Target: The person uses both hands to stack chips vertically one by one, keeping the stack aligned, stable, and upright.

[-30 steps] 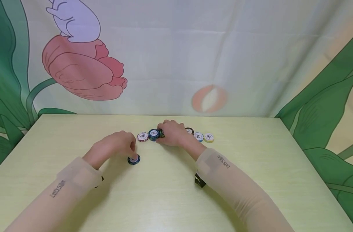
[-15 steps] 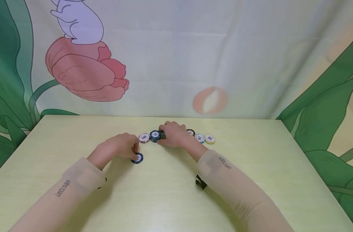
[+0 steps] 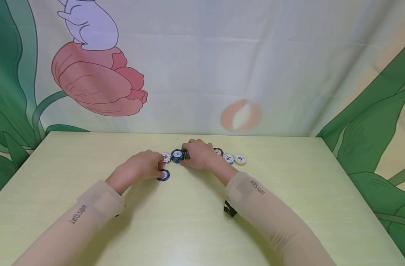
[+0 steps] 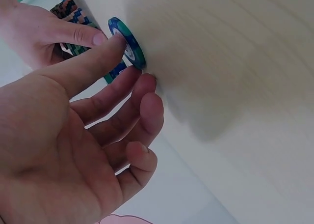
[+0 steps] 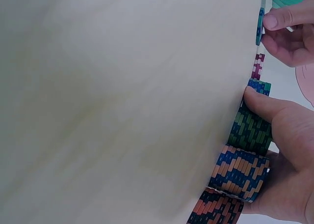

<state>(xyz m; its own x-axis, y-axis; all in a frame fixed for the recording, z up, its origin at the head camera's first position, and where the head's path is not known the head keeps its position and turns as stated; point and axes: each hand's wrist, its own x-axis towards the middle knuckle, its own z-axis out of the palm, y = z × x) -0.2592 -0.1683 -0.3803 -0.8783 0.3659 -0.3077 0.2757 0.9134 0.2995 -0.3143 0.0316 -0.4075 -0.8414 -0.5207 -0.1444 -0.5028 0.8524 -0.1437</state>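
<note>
My left hand (image 3: 140, 164) pinches a blue-green poker chip (image 4: 132, 43) between thumb and fingertips, tilted on edge just above the table in the left wrist view. It is in front of a red-and-white chip stack (image 3: 167, 158), which the hand partly covers. My right hand (image 3: 199, 153) curls over the middle of a row of stacked chips. In the right wrist view its thumb lies along a green stack (image 5: 250, 130), beside the blue-green stack (image 5: 260, 86); the fingers pass behind a blue-and-tan stack (image 5: 240, 170) and are partly hidden.
Right of that hand the row goes on with a black-rimmed stack (image 3: 218, 152), a light-blue stack (image 3: 228, 159) marked 10 and a yellow-edged stack (image 3: 240, 159) marked 50. The pale table (image 3: 189, 229) ends at a printed curtain (image 3: 186, 74) behind the row.
My left hand has carried its chip to the right and toward the row, now overlapping the red-and-white stack. The right hand stays in place on the stacks.
</note>
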